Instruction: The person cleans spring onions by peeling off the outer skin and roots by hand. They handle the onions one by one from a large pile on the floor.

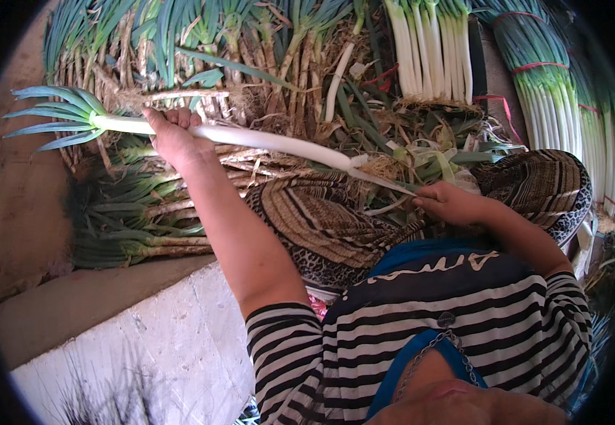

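My left hand (177,135) is closed around the upper shaft of a long green onion (270,141), just below its fan of leaves. The onion lies across in front of me, leaves to the left, its smooth white shaft sloping down to the right. From its lower end stretches a thin pale strip of outer skin (384,182). My right hand (448,203) pinches the far end of this strip above my lap. Loose peeled skins and leaves (435,154) lie in a heap just beyond my right hand.
Unpeeled green onions with brown, dirty stalks (302,74) lie in rows ahead, and more (174,204) are piled at left. Clean white onions (429,58) stand at the back. Bundles tied with red bands (546,95) lie at right. A pale slab (153,319) is at lower left.
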`<move>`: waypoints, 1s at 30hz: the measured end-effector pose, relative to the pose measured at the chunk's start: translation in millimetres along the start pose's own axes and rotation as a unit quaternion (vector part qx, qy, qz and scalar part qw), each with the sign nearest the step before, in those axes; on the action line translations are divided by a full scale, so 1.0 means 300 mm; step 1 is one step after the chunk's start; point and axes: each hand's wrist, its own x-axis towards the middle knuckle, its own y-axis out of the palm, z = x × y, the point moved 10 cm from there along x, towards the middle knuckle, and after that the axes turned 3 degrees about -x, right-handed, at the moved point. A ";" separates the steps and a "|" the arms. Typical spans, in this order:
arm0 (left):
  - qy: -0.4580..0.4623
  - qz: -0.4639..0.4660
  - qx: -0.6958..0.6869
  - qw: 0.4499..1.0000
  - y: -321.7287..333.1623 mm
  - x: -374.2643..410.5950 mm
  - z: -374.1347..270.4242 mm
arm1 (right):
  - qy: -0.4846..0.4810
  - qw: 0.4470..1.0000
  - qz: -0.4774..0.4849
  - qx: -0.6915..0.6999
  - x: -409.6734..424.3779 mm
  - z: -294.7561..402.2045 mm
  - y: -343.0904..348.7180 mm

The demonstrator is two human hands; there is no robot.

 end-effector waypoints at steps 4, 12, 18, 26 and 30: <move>-0.016 0.034 0.006 0.999 0.024 0.019 0.040 | -0.057 0.996 -0.041 -0.055 -0.041 0.025 -0.028; -0.040 0.015 0.033 0.999 0.051 0.001 0.083 | -0.046 0.996 -0.071 -0.040 -0.116 0.018 -0.031; -0.022 -0.011 0.049 0.998 0.055 0.005 0.073 | 0.013 0.978 -0.177 -0.111 -0.157 -0.105 -0.081; -0.006 0.027 0.044 0.999 0.119 -0.038 0.070 | -0.055 0.946 -0.271 -0.169 -0.157 0.105 -0.182; -0.004 0.042 0.042 0.998 0.163 -0.064 0.071 | -0.131 0.920 -0.305 -0.208 -0.066 0.201 -0.153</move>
